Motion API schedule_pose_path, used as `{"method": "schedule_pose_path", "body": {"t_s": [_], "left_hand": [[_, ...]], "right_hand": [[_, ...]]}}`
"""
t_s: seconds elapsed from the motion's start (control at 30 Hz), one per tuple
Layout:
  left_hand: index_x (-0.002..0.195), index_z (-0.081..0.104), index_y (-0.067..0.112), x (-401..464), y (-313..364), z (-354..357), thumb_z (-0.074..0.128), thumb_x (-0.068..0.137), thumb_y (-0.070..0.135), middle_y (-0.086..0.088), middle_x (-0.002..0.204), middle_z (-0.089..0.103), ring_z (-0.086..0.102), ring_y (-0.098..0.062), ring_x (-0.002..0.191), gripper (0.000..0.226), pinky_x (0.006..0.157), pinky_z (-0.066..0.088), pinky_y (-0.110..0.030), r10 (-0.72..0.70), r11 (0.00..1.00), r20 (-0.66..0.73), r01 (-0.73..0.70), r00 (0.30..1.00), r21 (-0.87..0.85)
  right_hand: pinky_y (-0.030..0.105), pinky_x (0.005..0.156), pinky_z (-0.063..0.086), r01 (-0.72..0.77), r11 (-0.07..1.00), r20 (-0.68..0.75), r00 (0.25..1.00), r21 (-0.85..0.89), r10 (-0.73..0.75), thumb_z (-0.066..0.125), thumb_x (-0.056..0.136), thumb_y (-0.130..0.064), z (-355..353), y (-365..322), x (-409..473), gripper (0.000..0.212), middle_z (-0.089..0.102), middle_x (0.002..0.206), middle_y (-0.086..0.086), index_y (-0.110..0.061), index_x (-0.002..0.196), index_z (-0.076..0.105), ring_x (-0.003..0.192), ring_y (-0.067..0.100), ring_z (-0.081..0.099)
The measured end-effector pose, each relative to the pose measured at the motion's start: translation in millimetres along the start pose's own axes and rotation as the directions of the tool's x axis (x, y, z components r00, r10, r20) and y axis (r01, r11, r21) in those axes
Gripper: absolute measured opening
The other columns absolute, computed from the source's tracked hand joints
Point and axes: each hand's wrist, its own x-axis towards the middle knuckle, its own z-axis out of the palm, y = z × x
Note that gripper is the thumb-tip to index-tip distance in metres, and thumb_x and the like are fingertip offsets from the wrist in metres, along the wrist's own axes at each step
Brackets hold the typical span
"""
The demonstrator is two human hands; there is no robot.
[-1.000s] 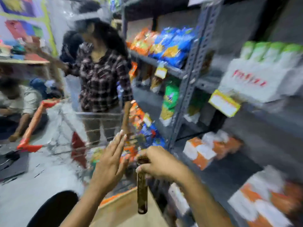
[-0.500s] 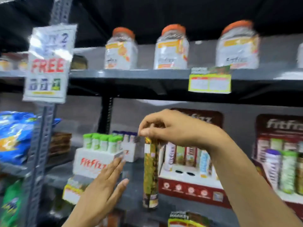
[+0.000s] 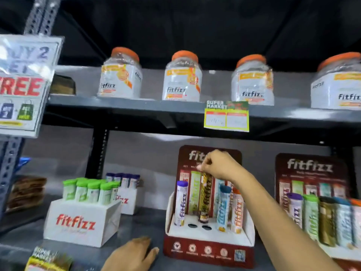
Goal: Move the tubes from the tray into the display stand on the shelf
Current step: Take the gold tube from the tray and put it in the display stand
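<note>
Setting: grey metal shop shelf [image 3: 136, 227] at about chest height, with another shelf above it carrying four orange-lidded fitfizz jars [image 3: 181, 77] and a yellow price tag [image 3: 226, 117] clipped to its edge.
Display stand: dark red and white cardboard stand [image 3: 209, 249] sitting on the lower shelf, tall fitfizz backboard behind, white base with round holes.
Already in it: purple-capped tube [image 3: 181, 202] on the left, blue-capped tube [image 3: 222, 208] and orange tube [image 3: 237, 212] on the right, all standing upright.
Empty holes: two dark holes [image 3: 199, 226] visible in the front row, between purple and blue.
Gold tube: gold/black tube [image 3: 205, 198] is in the middle of the stand, long axis pretty much vertical, cap end up, bottom end down at the white base just behind those two holes. Can't tell if it's fully seated, it's a bit blurry.
Right hand: right hand [image 3: 218, 165] is reaching in from the right, fingertips pinching the tube's top end from above.
Left hand: left hand [image 3: 134, 255] is low on the shelf edge, just left of the stand, fingers loosely spread, holding nothing.
Neighbours: white fitfizz box of green-capped tubes [image 3: 86, 212] off to the left, purple-capped ones [image 3: 125, 180] behind it, second red stand [image 3: 312, 192] full of tubes on the right.
Sign: "buy 2 / free" promo sign [image 3: 25, 85] hanging on the upright at far left.
</note>
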Motion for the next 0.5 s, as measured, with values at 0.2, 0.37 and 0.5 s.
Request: {"method": "schedule_pose_path", "body": {"t_s": [0.2, 0.37, 0.5], "left_hand": [[0.128, 0.048, 0.012, -15.3, 7.8, -8.8, 0.031, 0.096, 0.049, -0.007, 0.14, 0.048, 0.045, -0.023, 0.127, 0.052, 0.101, 0.038, -0.035, -0.003, 0.999, 0.003, 0.003, 1.0, 0.051], [0.134, 0.044, 0.014, -11.7, 2.7, -5.9, 0.031, 0.094, 0.051, -0.003, 0.146, 0.042, 0.042, -0.021, 0.13, 0.056, 0.104, 0.037, -0.037, 0.02, 0.998, -0.002, -0.02, 1.0, 0.056], [0.143, 0.034, 0.016, -10.3, 1.7, -5.1, 0.031, 0.094, 0.052, 0.0, 0.153, 0.031, 0.032, -0.017, 0.137, 0.06, 0.11, 0.03, -0.034, 0.022, 0.997, -0.003, -0.022, 1.0, 0.067]], "right_hand": [[0.033, 0.096, 0.05, -0.07, 0.995, -0.002, 0.998, -0.07, 0.07, 0.065, 0.088, -0.035, 23.6, 16.4, 9.2, 0.037, 0.073, 0.099, 0.017, -0.001, 0.076, 0.073, 0.098, 0.029, 0.067], [0.037, 0.081, 0.055, -0.118, 0.992, 0.012, 0.993, -0.043, 0.118, 0.064, 0.089, -0.034, 31.8, 24.7, 17.6, 0.033, 0.071, 0.094, 0.012, -0.002, 0.085, 0.072, 0.083, 0.025, 0.065], [0.035, 0.078, 0.054, -0.126, 0.989, 0.067, 0.989, -0.077, 0.131, 0.066, 0.088, -0.034, 35.7, 25.9, 17.8, 0.03, 0.07, 0.106, 0.009, -0.005, 0.099, 0.071, 0.092, 0.025, 0.066]]}}
